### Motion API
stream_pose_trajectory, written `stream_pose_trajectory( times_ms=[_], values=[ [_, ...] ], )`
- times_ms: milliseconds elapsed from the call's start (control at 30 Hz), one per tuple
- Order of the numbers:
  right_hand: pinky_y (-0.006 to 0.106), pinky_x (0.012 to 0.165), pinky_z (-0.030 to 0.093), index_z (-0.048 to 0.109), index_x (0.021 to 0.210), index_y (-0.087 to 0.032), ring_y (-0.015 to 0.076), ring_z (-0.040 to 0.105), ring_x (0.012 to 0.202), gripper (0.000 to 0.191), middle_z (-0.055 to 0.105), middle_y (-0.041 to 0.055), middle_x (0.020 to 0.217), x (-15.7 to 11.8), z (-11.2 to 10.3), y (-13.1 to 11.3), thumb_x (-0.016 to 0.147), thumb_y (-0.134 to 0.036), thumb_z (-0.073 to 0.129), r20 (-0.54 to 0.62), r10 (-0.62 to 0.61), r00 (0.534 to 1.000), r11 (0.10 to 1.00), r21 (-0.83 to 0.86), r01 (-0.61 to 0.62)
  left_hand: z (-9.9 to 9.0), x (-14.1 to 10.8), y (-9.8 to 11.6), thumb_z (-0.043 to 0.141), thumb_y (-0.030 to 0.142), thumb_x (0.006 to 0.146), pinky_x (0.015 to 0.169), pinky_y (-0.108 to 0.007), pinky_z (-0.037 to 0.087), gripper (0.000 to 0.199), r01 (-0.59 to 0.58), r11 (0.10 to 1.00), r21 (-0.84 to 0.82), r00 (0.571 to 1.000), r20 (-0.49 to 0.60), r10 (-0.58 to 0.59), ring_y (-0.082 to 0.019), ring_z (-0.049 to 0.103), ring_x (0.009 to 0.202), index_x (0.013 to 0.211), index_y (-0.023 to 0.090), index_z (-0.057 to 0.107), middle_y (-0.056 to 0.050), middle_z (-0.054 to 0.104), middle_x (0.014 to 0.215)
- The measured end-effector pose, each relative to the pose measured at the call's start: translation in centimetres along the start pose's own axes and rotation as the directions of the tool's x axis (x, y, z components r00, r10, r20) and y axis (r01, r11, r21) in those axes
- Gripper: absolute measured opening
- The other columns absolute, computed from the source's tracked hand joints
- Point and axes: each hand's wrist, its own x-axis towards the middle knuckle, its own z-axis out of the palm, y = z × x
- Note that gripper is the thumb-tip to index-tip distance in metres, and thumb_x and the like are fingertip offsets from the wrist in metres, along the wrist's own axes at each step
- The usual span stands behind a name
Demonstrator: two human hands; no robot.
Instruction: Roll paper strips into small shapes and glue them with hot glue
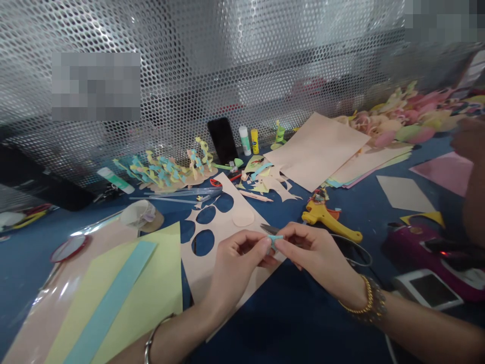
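Observation:
Between my two hands, just above a pale pink sheet, is a small light-blue piece of paper. My left hand pinches its left end between thumb and fingers. The other end sits between the thumb and forefinger of my right hand. Dark scissor-like blades show right behind the fingertips; where they lead is hidden by my right hand. Beneath, the pale pink sheet has several round holes cut in it, and a loose cut-out disc lies on top.
A yellow glue gun lies to the right, near a purple device. Paper figures, a dark phone and glue sticks stand along the perforated metal wall. Yellow-green paper with a blue strip lies left. Another person's arm shows at far right.

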Motion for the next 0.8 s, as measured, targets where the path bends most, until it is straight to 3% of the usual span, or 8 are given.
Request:
stream_pose_trajectory(
  times_ms=[167, 367, 800],
  values=[
    [0.021, 0.044, 0.034, 0.063, 0.076, -0.016, 0.007, 0.042, 0.048, 0.018, 0.052, -0.0026, 0.063, -0.05, 0.05, -0.16, 0.081, -0.034, 0.062, -0.007, 0.001, 1.0, 1.0, -0.007, -0.002, 0.12, -0.27, 0.51, 0.069, 0.02, 0.077, 0.054, -0.017, 0.053, 0.009, -0.045, 0.996, 0.08, 0.999, -0.017, 0.046, -0.008, 0.062, 0.051, 0.069, 0.015, 0.069, 0.003, 0.066, 0.057],
    [0.02, 0.043, 0.032, 0.063, 0.075, -0.016, 0.0065, 0.041, 0.047, 0.02, 0.054, -0.0028, 0.06, 0.0, 0.05, -0.25, 0.082, -0.035, 0.06, -0.025, 0.023, 0.999, 1.0, 0.007, -0.022, 0.15, -0.07, 0.32, 0.065, 0.025, 0.08, 0.056, -0.019, 0.055, 0.013, -0.037, 0.999, -0.013, 0.999, 0.006, 0.037, -0.01, 0.064, 0.054, 0.074, 0.015, 0.069, 0.001, 0.067, 0.064],
    [0.02, 0.042, 0.033, 0.064, 0.073, -0.016, 0.0076, 0.043, 0.048, 0.016, 0.053, -0.002, 0.062, -0.02, 0.23, -0.03, 0.079, -0.03, 0.061, -0.002, 0.012, 1.0, 0.998, -0.062, -0.013, 0.44, -0.15, 0.72, 0.067, 0.02, 0.077, 0.052, -0.016, 0.053, 0.009, -0.017, 0.999, 0.039, 1.0, -0.022, 0.018, -0.008, 0.062, 0.049, 0.069, 0.015, 0.068, 0.003, 0.066, 0.058]
  ],
)
